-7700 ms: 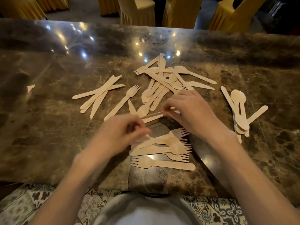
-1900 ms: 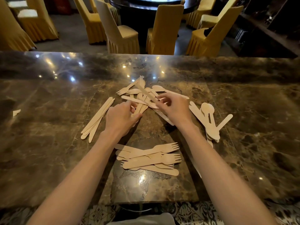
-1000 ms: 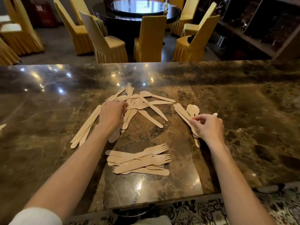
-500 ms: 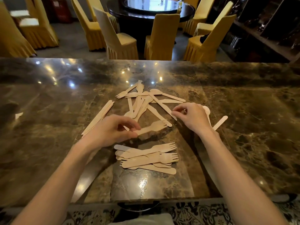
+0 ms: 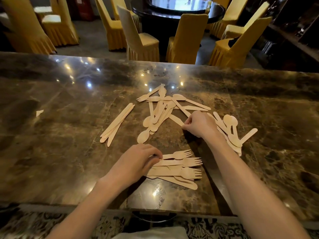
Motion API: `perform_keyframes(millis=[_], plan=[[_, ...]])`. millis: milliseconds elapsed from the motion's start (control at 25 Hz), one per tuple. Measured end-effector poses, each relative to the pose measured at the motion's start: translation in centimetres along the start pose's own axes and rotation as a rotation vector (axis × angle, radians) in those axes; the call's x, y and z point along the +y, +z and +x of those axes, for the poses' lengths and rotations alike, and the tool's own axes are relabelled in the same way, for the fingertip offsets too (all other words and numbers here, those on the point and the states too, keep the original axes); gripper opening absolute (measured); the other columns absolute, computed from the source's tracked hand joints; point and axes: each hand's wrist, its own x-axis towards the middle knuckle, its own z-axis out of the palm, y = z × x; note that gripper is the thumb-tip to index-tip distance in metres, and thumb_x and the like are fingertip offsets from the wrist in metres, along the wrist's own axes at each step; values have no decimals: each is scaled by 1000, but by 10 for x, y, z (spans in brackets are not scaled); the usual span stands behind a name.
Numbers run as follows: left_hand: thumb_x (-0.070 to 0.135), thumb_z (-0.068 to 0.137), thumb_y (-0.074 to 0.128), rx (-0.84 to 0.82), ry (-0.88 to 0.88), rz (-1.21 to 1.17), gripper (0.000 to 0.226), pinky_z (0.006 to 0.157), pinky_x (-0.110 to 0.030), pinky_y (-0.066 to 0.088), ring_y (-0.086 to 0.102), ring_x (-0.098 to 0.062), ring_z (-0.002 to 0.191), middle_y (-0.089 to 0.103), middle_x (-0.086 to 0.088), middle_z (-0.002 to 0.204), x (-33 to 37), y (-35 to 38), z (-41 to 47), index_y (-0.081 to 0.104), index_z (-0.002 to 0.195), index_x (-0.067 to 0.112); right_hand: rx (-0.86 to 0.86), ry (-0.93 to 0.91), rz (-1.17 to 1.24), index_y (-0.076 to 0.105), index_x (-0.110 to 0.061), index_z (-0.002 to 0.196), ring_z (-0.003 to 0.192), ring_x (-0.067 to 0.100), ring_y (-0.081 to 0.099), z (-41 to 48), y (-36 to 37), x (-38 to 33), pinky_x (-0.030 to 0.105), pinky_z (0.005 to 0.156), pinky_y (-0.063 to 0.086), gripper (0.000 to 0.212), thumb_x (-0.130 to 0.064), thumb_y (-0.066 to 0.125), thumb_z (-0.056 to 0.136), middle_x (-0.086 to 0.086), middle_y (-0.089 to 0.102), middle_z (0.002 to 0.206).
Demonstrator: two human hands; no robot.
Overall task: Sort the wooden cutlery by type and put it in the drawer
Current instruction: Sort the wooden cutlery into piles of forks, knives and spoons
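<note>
Counter (image 5: 69, 152): polished dark marble, with yellow-draped chairs (image 5: 143, 42) beyond its far edge.
Left hand (image 5: 138, 163): fingers curled, pinching the handle ends of the fork stack (image 5: 181, 168) just right of it.
Right hand (image 5: 201, 125): thumb and forefinger pinch the near end of a flat wooden piece (image 5: 176, 119) at the edge of the mixed heap (image 5: 160, 109).
Beyond left hand: knife bundle (image 5: 117, 125), apart from the heap.
Right of right hand: spoon pile (image 5: 231, 130) — partly behind it.

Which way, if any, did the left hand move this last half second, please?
Yes: the left hand came toward the person, from beyond the fork pile to its handle ends, pinching a fork.
</note>
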Motion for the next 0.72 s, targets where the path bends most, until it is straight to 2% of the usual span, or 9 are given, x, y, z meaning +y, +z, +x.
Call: perform_keyframes(millis=[80, 200, 280, 360, 440, 520, 720], plan=[[27, 92, 54, 18, 9, -10, 16, 84, -23, 41, 55, -7, 95, 64, 14, 104, 2, 2, -9, 66, 103, 28, -132, 40, 34, 72, -18, 83, 85, 17, 61, -1, -5, 5, 40, 82, 53, 15, -33, 68, 82, 0, 68, 84], [27, 92, 55, -2, 24, -13, 15, 82, -24, 42, 56, -8, 89, 65, 15, 102, 4, 1, -21, 67, 102, 28, -238, 76, 161, 70, -21, 74, 80, 11, 58, -11, -19, 15, 30, 70, 50, 8, -27, 73, 78, -3, 65, 83], [29, 92, 54, -13, 5, -23, 15, 81, -22, 42, 56, -3, 90, 64, 17, 102, 4, -2, -22, 67, 101, 30, -220, 74, 233, 64, -26, 74, 75, 7, 55, -21, -31, 21, 24, 58, 44, 13, -27, 77, 75, -6, 60, 82], [36, 90, 52, 22, -94, -149, 15, 78, -14, 43, 56, 5, 90, 62, 22, 99, 6, -8, -14, 64, 99, 36, -124, 52, 370, 59, -31, 78, 73, 6, 56, -31, -40, 19, 21, 52, 40, 20, -30, 79, 73, -7, 59, 81], [45, 86, 49, 98, -242, -403, 20, 73, -10, 46, 58, 9, 87, 64, 22, 95, 10, -16, 3, 61, 100, 38, -71, 2, 565, 58, -31, 83, 75, 5, 61, -41, -41, 5, 20, 52, 41, 24, -31, 79, 72, -7, 66, 81], [44, 88, 47, 171, -342, -566, 22, 69, -11, 48, 60, 8, 82, 66, 16, 95, 11, -20, 25, 61, 102, 35, -91, -79, 671, 60, -29, 88, 76, 5, 65, -51, -33, -17, 20, 56, 45, 25, -34, 78, 72, -8, 68, 80], [33, 91, 53, 243, -434, -707, 21, 74, -22, 54, 67, -7, 84, 70, 4, 94, 8, -21, 54, 65, 104, 21, -104, -239, 684, 61, -24, 87, 69, 6, 66, -59, -1, -46, 27, 67, 55, 26, -37, 77, 71, -5, 69, 72]])
